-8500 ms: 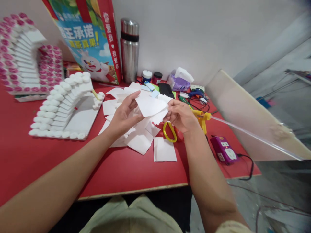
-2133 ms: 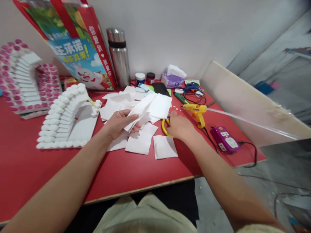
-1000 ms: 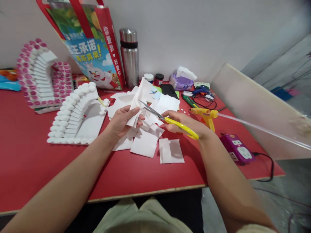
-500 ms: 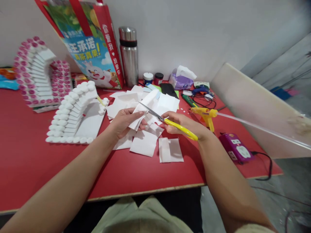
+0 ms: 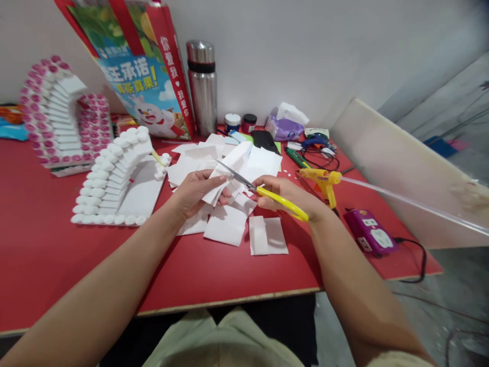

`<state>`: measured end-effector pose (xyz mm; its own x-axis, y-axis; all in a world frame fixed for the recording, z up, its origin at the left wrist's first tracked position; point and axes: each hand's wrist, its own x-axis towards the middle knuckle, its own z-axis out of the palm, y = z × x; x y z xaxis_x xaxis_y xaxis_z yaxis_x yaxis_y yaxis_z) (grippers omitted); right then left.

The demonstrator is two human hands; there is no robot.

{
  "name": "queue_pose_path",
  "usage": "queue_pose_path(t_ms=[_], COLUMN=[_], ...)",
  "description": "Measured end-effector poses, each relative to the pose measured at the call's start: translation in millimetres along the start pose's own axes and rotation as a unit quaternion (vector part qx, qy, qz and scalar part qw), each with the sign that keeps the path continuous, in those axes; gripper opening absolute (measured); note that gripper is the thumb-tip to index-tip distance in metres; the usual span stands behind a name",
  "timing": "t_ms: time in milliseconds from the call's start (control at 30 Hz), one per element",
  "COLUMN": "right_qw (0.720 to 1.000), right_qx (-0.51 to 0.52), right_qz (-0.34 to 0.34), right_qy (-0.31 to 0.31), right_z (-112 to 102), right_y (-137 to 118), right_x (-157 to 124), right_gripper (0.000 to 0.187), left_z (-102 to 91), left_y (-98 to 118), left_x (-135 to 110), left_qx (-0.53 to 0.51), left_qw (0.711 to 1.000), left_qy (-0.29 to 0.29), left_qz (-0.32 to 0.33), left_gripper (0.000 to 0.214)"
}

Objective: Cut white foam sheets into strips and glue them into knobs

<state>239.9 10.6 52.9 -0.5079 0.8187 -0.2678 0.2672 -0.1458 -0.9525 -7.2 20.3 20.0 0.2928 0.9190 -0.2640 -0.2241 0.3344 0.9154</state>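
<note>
My left hand (image 5: 193, 191) grips a folded white paper sheet (image 5: 229, 165) just above the red table (image 5: 46, 250). My right hand (image 5: 284, 196) is closed round the yellow handles of a pair of scissors (image 5: 263, 191). Their metal blades point left and up, and they lie against the paper I hold. Loose white paper squares (image 5: 225, 227) lie spread under and around both hands.
A white bottle-cap model (image 5: 114, 178) and a pink-capped one (image 5: 57, 120) stand at the left. A printed bag (image 5: 141, 76), a steel flask (image 5: 201, 86), small jars and a tissue pack line the back wall. A yellow glue gun (image 5: 323, 182) and a purple power strip (image 5: 370, 237) lie on the right.
My right hand picked the scissors up from the table and brought the blades to the paper. My left hand lowered the paper a little in the last second.
</note>
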Motion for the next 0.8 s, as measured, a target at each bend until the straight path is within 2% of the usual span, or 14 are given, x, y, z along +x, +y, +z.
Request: queue_pose_path(t_ms=[333,667,800], right_qw=[1.0,0.997,0.997], right_qx=[0.017,0.028,0.02], right_qz=[0.007,0.033,0.039], right_qy=[0.003,0.06,0.057], right_z=[-0.8,-0.5,2.5], right_y=[5.4,8.7,7.2], right_x=[3.0,3.9,3.6], right_gripper=[0.058,0.052,0.052], left_z=[-4.3,-5.0,-6.2], left_y=[-3.8,-4.6,-5.3], left_x=[3.6,3.7,4.2], left_qx=[-0.018,-0.025,-0.029], left_qw=[1.0,0.999,0.999], left_qy=[-0.019,-0.026,-0.035], left_qz=[0.009,0.011,0.009], left_gripper=[0.029,0.029,0.028])
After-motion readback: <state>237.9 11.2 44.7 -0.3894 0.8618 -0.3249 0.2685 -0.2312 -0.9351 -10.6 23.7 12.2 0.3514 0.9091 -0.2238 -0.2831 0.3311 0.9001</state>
